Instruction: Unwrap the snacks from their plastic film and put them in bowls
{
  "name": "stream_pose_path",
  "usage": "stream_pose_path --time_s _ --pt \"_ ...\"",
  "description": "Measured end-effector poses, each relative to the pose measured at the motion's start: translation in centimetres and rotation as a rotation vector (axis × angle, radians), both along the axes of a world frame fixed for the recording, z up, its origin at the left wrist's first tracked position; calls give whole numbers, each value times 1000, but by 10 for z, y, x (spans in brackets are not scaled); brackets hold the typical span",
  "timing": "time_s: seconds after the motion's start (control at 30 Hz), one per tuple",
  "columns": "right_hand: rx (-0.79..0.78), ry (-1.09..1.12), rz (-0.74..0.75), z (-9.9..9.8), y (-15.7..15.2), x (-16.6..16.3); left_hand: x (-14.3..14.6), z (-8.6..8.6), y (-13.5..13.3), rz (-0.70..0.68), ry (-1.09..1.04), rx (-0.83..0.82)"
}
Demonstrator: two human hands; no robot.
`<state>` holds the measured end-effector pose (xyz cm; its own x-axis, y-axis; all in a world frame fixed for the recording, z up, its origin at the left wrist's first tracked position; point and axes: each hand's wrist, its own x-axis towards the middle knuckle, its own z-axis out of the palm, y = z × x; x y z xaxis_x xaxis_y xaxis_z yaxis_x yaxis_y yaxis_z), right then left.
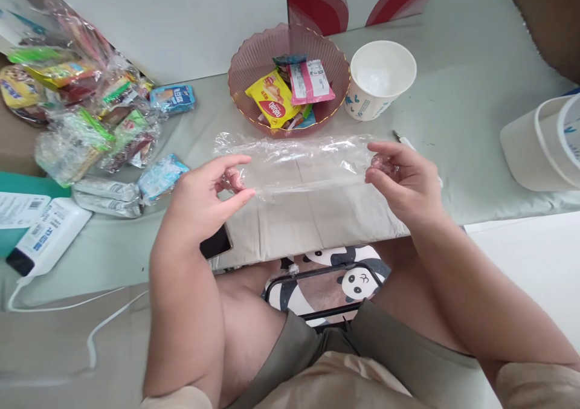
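A clear, crinkled plastic bag (299, 161) is stretched sideways between my two hands, above the front part of the cloth-covered table. My left hand (199, 194) has its lower fingers curled round the bag's left end, with thumb and index finger held apart. At the other end, my right hand (412, 182) grips the bunched plastic in its curled fingers, its thumb and index finger also apart. Just beyond the bag stands a pink ribbed bowl (238, 86) with a gold rim, holding several snacks, among them a yellow wafer packet (273, 99) and a pink-and-white packet (312, 81).
A white paper cup (369, 108) touches the bowl's right side. Stacked cups (528, 149) stand far right. Wrapped snacks (90, 119) pile up at left, near a white bottle-like device (49, 237) with a cable. Boxes (190, 22) line the back. A dark phone (216, 243) lies by my left wrist.
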<state>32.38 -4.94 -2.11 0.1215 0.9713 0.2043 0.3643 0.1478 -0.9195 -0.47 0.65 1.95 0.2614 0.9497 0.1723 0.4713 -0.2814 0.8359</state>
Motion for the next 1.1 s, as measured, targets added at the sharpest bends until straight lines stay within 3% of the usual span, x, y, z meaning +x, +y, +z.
stream_pose_path --time_s 0.1,0.23,0.3,0.4,0.47,0.63,0.73,0.83,0.97,1.1 --pt "123 -188 -52 -2 1 2 -1 0 0 39 156 139" --pt "236 -441 -208 -7 4 0 1 -3 0 164 153 425" --pt "292 -502 -270 -6 6 -2 5 -3 0 182 66 499" --pt "353 -430 -185 -3 4 -6 13 -4 0 130 -200 511" --pt "273 -285 -85 1 1 -8 18 -5 0 173 -308 455" --pt "-185 147 -13 9 0 -10 20 -18 4 400 -296 222" --pt "-257 387 -64 7 7 -12 19 -31 9 394 -290 78" --pt "-392 614 5 2 11 -19 25 -37 12 394 -380 -54" --pt "-695 640 101 3 11 -25 33 -36 15 452 -445 -58" --pt "-598 551 -44 8 14 -24 31 -37 18 456 -340 60"
